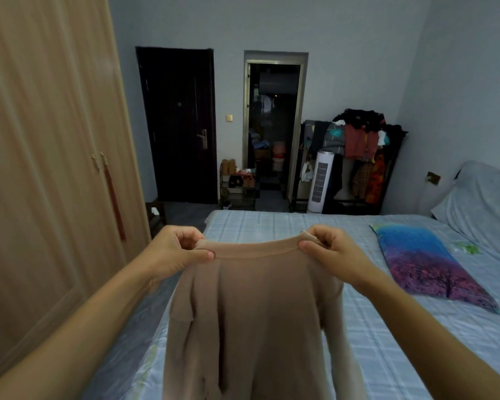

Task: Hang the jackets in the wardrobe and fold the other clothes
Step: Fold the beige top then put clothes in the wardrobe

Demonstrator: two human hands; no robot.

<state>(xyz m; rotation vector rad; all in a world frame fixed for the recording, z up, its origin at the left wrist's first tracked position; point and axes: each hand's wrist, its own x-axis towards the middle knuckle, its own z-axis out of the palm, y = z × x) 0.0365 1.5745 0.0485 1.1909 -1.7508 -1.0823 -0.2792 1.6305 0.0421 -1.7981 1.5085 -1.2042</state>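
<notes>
A light brown long-sleeved top [254, 307] hangs in the air in front of me, above the near part of the bed [387, 327]. My left hand [176, 249] pinches the left end of its neckline, and my right hand [332, 252] pinches the right end. The body of the top and its sleeves drop straight down out of the frame. The light wooden wardrobe [49, 168] stands on the left with both doors closed.
A folded blue and purple cloth [427, 264] lies on the bed's right side, near a pillow [479, 197]. Across the room stand a dark door [179, 125], an open doorway [272, 128], a shoe shelf [237, 186], a white tower fan [321, 180] and a full clothes rack [358, 151].
</notes>
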